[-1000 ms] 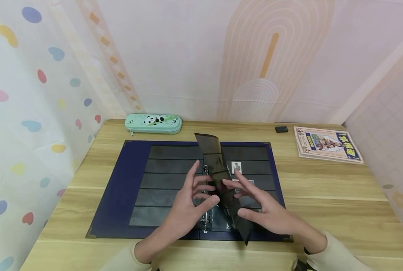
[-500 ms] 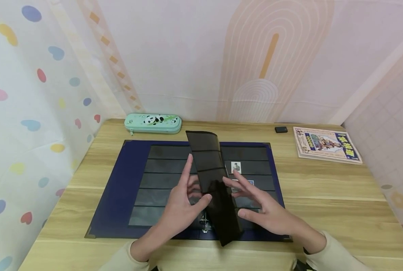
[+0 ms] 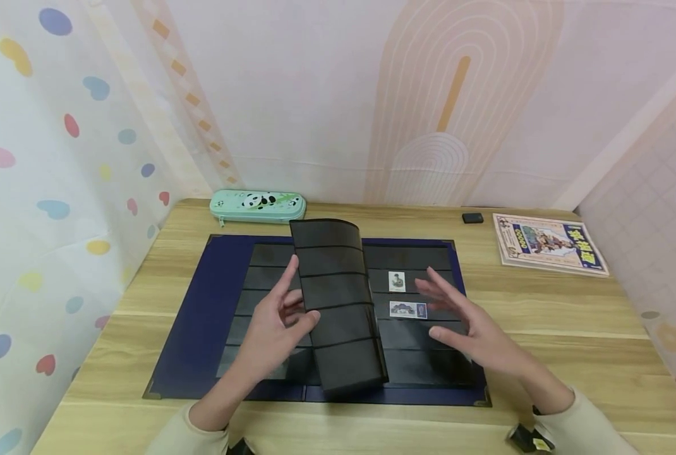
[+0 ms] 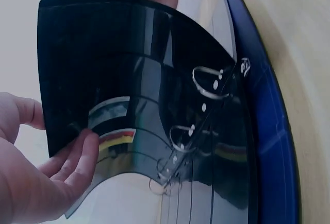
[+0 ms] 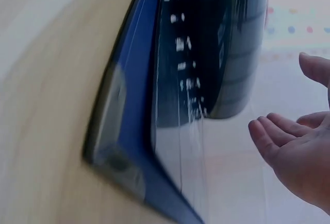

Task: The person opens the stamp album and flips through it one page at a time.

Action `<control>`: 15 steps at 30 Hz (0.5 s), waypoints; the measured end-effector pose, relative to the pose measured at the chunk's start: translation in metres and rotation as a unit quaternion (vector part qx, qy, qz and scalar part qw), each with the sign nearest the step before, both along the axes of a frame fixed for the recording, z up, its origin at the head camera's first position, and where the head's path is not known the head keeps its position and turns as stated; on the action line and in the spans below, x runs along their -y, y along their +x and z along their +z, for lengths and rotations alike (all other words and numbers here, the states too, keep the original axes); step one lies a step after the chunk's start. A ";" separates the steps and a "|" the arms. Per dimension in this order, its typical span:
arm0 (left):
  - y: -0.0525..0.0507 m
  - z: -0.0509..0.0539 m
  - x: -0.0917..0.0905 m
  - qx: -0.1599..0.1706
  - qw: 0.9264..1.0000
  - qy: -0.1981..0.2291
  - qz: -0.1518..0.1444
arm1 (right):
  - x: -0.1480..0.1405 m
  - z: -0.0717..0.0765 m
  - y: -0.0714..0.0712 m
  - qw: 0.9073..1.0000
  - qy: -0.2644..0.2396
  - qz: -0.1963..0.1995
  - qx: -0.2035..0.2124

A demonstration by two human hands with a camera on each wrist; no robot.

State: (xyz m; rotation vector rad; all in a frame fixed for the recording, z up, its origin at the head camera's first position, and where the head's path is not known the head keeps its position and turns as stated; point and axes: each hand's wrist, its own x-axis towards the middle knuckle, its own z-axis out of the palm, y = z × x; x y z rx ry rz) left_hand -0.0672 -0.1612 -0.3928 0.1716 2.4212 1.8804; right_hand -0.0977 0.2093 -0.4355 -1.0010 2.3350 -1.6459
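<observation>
A blue stamp album [image 3: 181, 328] lies spread on the table, with ring fasteners [image 4: 198, 82] along its spine. Between thumb and fingers, my left hand [image 3: 275, 325] holds the outer edge of a black pocket page [image 3: 340, 291], which stands raised and curved over the spine. Two stamps show in the pockets on that page's far side, one a red-and-yellow stamp [image 4: 117, 139]. Over the right-hand page, my right hand [image 3: 477, 325] hovers with relaxed, spread fingers, holding nothing. That page carries a small portrait-like stamp [image 3: 397, 282] and a wider blue-and-white stamp [image 3: 408, 309].
At the back left sits a mint pencil case [image 3: 257, 206] with a panda on it. Toward the back right are a small black object [image 3: 472, 218] and a booklet [image 3: 551, 244] with a colourful cover. Patterned cloth [image 3: 304, 95] hangs behind the wooden table [image 3: 554, 316].
The black page has swung leftward over the spine, and my left hand has moved left with it. My right hand has drawn away to the right, uncovering the two stamps.
</observation>
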 end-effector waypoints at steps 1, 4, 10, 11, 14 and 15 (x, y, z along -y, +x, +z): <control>-0.001 0.001 0.003 0.006 1.000 0.003 0.004 | -0.003 -0.001 -0.001 1.000 0.007 -0.006 0.001; -0.005 0.001 0.010 0.026 0.999 0.011 0.016 | -0.011 -0.004 -0.005 0.999 0.034 -0.026 0.006; -0.012 -0.001 0.027 0.076 0.996 0.051 0.016 | -0.026 -0.010 -0.012 0.990 0.118 -0.056 0.049; -0.014 -0.002 0.031 0.085 0.994 0.062 0.013 | -0.028 -0.011 -0.013 0.988 0.131 -0.056 0.059; -0.018 -0.003 0.040 0.096 0.989 0.111 -0.010 | -0.034 -0.013 -0.015 0.983 0.157 -0.045 0.081; -0.019 -0.004 0.043 0.098 0.985 0.142 -0.020 | -0.036 -0.013 -0.015 0.982 0.164 -0.039 0.087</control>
